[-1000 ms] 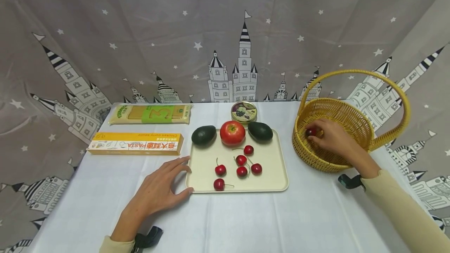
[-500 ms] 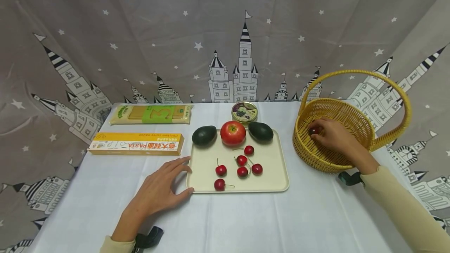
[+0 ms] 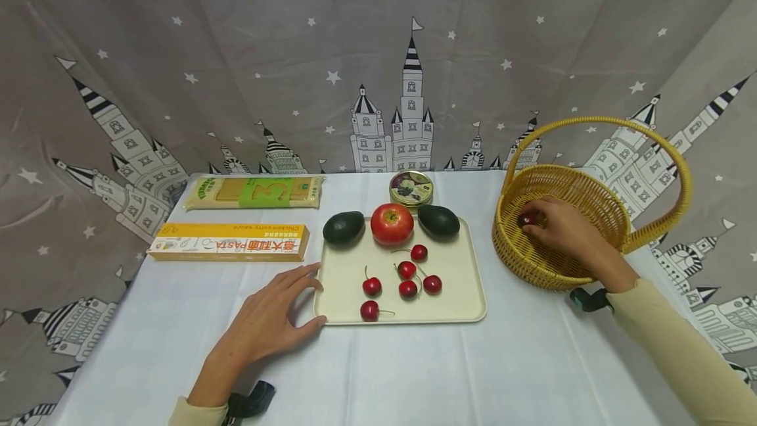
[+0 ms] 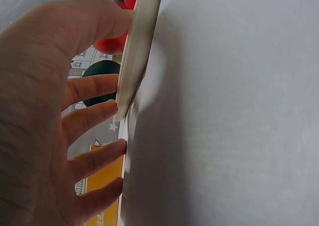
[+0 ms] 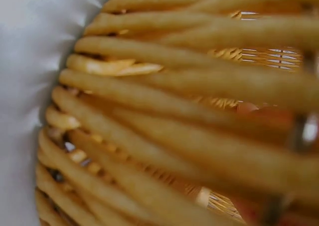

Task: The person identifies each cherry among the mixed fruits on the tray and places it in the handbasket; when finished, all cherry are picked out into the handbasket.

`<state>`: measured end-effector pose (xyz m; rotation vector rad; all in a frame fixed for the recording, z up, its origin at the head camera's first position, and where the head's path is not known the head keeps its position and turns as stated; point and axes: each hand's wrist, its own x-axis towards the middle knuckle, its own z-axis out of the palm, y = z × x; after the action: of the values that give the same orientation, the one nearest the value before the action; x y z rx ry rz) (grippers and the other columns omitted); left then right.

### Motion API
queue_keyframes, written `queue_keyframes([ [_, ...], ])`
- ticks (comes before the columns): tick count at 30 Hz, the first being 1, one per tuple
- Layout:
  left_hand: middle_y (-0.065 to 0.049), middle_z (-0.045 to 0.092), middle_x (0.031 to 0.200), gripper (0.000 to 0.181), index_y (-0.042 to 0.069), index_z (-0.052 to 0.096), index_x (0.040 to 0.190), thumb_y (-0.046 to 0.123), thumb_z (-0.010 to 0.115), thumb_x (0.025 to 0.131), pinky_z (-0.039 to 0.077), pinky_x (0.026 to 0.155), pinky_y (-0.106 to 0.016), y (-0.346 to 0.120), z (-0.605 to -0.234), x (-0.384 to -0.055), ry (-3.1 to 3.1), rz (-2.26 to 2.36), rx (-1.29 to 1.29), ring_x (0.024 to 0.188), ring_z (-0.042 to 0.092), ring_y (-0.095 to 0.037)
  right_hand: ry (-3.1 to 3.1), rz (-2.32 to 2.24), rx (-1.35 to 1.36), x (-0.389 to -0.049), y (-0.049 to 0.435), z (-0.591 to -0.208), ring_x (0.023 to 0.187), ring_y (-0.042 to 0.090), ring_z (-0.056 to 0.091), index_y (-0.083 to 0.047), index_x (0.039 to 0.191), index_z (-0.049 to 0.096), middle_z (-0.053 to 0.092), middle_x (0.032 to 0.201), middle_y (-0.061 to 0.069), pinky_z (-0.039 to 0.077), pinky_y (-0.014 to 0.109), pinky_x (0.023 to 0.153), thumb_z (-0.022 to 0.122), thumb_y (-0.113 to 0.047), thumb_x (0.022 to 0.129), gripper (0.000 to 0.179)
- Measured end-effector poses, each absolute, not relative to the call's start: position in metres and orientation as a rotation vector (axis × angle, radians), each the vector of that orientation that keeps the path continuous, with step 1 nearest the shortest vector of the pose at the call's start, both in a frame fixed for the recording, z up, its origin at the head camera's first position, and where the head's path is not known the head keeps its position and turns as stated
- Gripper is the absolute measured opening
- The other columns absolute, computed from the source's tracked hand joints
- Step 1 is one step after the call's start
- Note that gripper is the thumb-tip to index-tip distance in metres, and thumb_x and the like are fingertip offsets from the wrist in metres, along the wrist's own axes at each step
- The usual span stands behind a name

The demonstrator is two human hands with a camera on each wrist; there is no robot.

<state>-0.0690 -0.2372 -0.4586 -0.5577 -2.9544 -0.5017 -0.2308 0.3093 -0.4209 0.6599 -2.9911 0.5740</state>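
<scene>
Inside the yellow wicker basket [image 3: 523,273] at the right, my right hand [image 3: 564,232] pinches a dark red cherry [image 3: 524,219] low over the woven floor. In the right wrist view the basket's weave [image 5: 149,91] fills the picture and mostly hides the hand. My left hand [image 3: 266,314] is spread at the left end of the cream tray [image 3: 455,307], its thumb and fingertips at the rim. The left wrist view shows the thumb and two fingers against the tray edge [image 4: 137,51]. Several cherries [image 3: 407,271] with stems lie on the tray.
A red tomato-like fruit [image 3: 391,224] sits between two dark avocados [image 3: 344,228] at the tray's back edge, before a round tin [image 3: 411,188]. At the left lie a pasta box [image 3: 227,242] and a noodle packet [image 3: 254,192]. The basket's handle [image 3: 597,121] arches high.
My right hand has shifted slightly rightward inside the basket, the cherry still between its fingertips. My left hand and the tray have stayed in place.
</scene>
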Motion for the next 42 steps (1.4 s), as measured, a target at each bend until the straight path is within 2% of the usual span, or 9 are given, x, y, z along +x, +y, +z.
queue_keyframes([
  [8, 0.001, 0.054, 0.162, 0.048, 0.027, 0.070, 0.124, 0.054, 0.083, 0.086, 0.060, 0.096, -0.057, -0.237, -0.459, -0.070, -2.951, -0.494, -0.559, 0.144, 0.055, -0.030, -2.998, 0.482, 0.614, -0.225, 0.306, -0.411, 0.104, 0.036, 0.072, -0.004, 0.126, 0.074, 0.075, 0.116, 0.017, 0.058, 0.061, 0.088, 0.080, -0.016, 0.097, 0.033],
  [13, 0.001, 0.054, 0.162, 0.048, 0.027, 0.070, 0.123, 0.053, 0.084, 0.086, 0.060, 0.095, -0.056, -0.237, -0.460, -0.070, -2.947, -0.493, -0.558, 0.144, 0.055, -0.030, -2.971, 0.468, 0.612, -0.221, 0.301, -0.407, 0.102, 0.036, 0.072, -0.004, 0.128, 0.073, 0.075, 0.114, 0.016, 0.058, 0.060, 0.088, 0.082, -0.018, 0.096, 0.036],
  [18, 0.001, 0.054, 0.162, 0.048, 0.027, 0.070, 0.124, 0.054, 0.083, 0.087, 0.059, 0.097, -0.057, -0.237, -0.459, -0.069, -2.964, -0.489, -0.553, 0.145, 0.055, -0.030, -2.915, 0.451, 0.617, -0.213, 0.291, -0.401, 0.092, 0.031, 0.070, -0.006, 0.127, 0.074, 0.073, 0.110, 0.015, 0.060, 0.053, 0.076, 0.082, -0.020, 0.096, 0.035],
  [23, 0.000, 0.054, 0.162, 0.049, 0.027, 0.070, 0.125, 0.054, 0.083, 0.087, 0.060, 0.096, -0.058, -0.238, -0.459, -0.069, -2.969, -0.486, -0.548, 0.145, 0.054, -0.031, -2.829, 0.470, 0.639, -0.206, 0.279, -0.393, 0.083, 0.026, 0.068, -0.007, 0.125, 0.074, 0.072, 0.103, 0.012, 0.056, 0.044, 0.065, 0.082, -0.018, 0.095, 0.033],
  [29, 0.001, 0.054, 0.162, 0.049, 0.027, 0.070, 0.124, 0.054, 0.083, 0.086, 0.060, 0.096, -0.057, -0.238, -0.459, -0.069, -2.965, -0.489, -0.549, 0.144, 0.055, -0.031, -2.763, 0.541, 0.631, -0.196, 0.262, -0.389, 0.081, 0.027, 0.063, -0.005, 0.124, 0.074, 0.070, 0.101, 0.012, 0.052, 0.040, 0.067, 0.082, -0.016, 0.095, 0.032],
  [34, 0.001, 0.054, 0.162, 0.049, 0.027, 0.070, 0.124, 0.054, 0.083, 0.086, 0.060, 0.095, -0.057, -0.238, -0.460, -0.069, -2.962, -0.488, -0.551, 0.144, 0.055, -0.030, -2.700, 0.603, 0.661, -0.189, 0.247, -0.389, 0.079, 0.022, 0.059, -0.006, 0.123, 0.076, 0.069, 0.103, 0.010, 0.051, 0.037, 0.066, 0.082, -0.017, 0.095, 0.030],
  [38, 0.002, 0.054, 0.162, 0.049, 0.027, 0.070, 0.125, 0.055, 0.082, 0.087, 0.060, 0.095, -0.057, -0.238, -0.460, -0.069, -2.964, -0.491, -0.549, 0.145, 0.055, -0.030, -2.703, 0.651, 0.672, -0.183, 0.235, -0.389, 0.083, 0.024, 0.061, -0.008, 0.124, 0.076, 0.072, 0.111, 0.012, 0.054, 0.038, 0.069, 0.081, -0.017, 0.096, 0.030],
  [42, 0.002, 0.053, 0.163, 0.049, 0.028, 0.070, 0.125, 0.056, 0.082, 0.087, 0.060, 0.095, -0.057, -0.238, -0.460, -0.070, -2.969, -0.492, -0.552, 0.145, 0.054, -0.030, -2.724, 0.684, 0.659, -0.177, 0.225, -0.389, 0.088, 0.025, 0.066, -0.010, 0.125, 0.075, 0.072, 0.113, 0.011, 0.060, 0.043, 0.075, 0.082, -0.019, 0.096, 0.030],
])
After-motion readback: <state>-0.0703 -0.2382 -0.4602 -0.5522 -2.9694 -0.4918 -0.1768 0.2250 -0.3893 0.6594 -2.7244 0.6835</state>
